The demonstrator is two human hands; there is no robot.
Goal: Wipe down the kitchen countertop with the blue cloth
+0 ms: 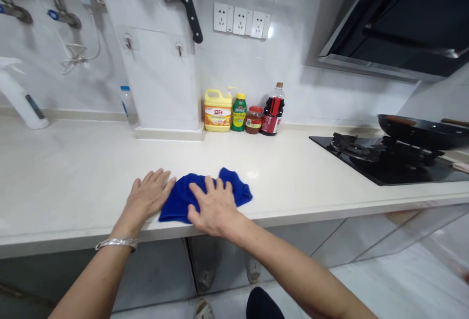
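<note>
A blue cloth point(179, 201), crumpled and spread out, lies on the white countertop point(293, 172) close to its front edge. Pressing down on the cloth is my right hand point(214, 206), its fingers spread over the fabric. My left hand point(148, 194) rests flat on the counter at the cloth's left side, fingers stretched out, with the thumb side beside the cloth's edge. A silver bracelet point(116, 244) circles my left wrist.
Against the back wall stand a yellow detergent jug point(218, 111), a green bottle point(239, 113), a red-lidded jar point(254, 119) and a dark sauce bottle point(273, 111). A wok point(425, 131) sits on the gas hob point(384, 162) at right. At left are a spray bottle point(24, 96) and a water bottle point(128, 105).
</note>
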